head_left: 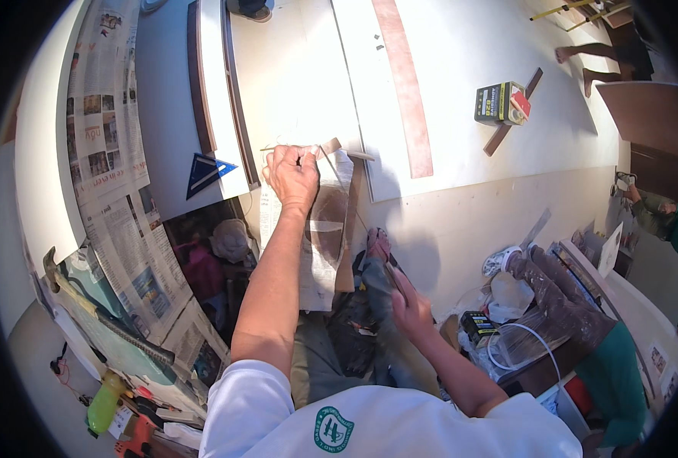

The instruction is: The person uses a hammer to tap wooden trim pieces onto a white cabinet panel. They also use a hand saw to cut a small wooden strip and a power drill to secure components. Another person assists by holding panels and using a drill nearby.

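My left hand [290, 177] is closed on a narrow wooden strip [360, 156], whose pale end sticks out to its right. Beneath lies a board partly covered with newspaper [320, 286], with a brown patch showing. My right hand [410, 305], lower and to the right, grips the handle of a long thin-bladed tool [347, 195], which looks like a handsaw seen edge-on. Its blade slants up and left, reaching the strip beside my left fingers. Whether it cuts into the wood I cannot tell. A reddish cloth-like thing [379, 243] shows near the handle.
A blue set square [208, 174] lies left of my hands. A hammer [102, 309] rests on the newspaper-covered surface at left. A black-and-yellow can [499, 104] stands on the white panel at right, by a dark wooden strip [499, 141]. Other people show at right.
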`<state>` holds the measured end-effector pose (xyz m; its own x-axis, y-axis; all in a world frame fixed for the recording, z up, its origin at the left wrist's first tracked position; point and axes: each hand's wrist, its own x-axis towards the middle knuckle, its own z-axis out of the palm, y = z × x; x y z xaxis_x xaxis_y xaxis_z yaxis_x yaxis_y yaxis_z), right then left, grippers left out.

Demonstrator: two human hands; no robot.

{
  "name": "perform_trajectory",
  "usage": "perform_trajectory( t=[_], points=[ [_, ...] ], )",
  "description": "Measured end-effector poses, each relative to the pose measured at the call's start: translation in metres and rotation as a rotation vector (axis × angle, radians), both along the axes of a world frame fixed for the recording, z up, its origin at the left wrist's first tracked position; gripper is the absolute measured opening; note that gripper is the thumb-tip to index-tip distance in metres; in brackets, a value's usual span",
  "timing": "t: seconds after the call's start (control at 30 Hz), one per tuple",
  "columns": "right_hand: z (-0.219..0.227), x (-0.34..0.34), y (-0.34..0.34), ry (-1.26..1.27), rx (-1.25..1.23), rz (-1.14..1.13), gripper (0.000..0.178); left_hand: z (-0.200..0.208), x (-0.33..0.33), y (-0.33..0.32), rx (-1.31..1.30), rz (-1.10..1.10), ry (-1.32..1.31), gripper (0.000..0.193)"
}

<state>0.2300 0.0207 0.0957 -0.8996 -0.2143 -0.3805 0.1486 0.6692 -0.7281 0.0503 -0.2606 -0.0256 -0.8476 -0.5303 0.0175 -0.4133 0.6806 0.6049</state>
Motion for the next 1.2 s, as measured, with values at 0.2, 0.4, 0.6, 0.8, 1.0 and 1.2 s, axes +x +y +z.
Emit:
perform_trajectory(
  t=[0.2,0.4,0.6,0.8,1.0,1.2],
  points=[
    [0.003,-0.023,-0.004,-0.022,-0.031,0.007,0.046,-0.001,-0.002,-0.002,-0.011,-0.026,0.009,0.016],
    [-0.023,-0.080,-0.053,-0.004,-0.045,-0.017,0.046,0.005,-0.003,0.003,-0.023,-0.027,-0.014,0.019],
    [0.011,-0.005,0.008,-0.069,-0.033,-0.041,0.044,-0.003,-0.001,0.002,-0.014,0.008,0.021,0.016],
    [-0.025,-0.081,-0.047,-0.089,-0.086,-0.023,0.043,0.000,-0.005,0.003,-0.040,-0.019,0.006,0.018],
    [-0.005,-0.022,0.003,-0.072,-0.059,0.021,0.044,-0.006,0.001,0.002,-0.048,0.017,0.020,0.019],
    [-0.027,-0.052,-0.008,0.045,-0.080,0.081,0.043,0.000,-0.007,0.004,-0.035,-0.003,-0.016,0.017]
  ],
)
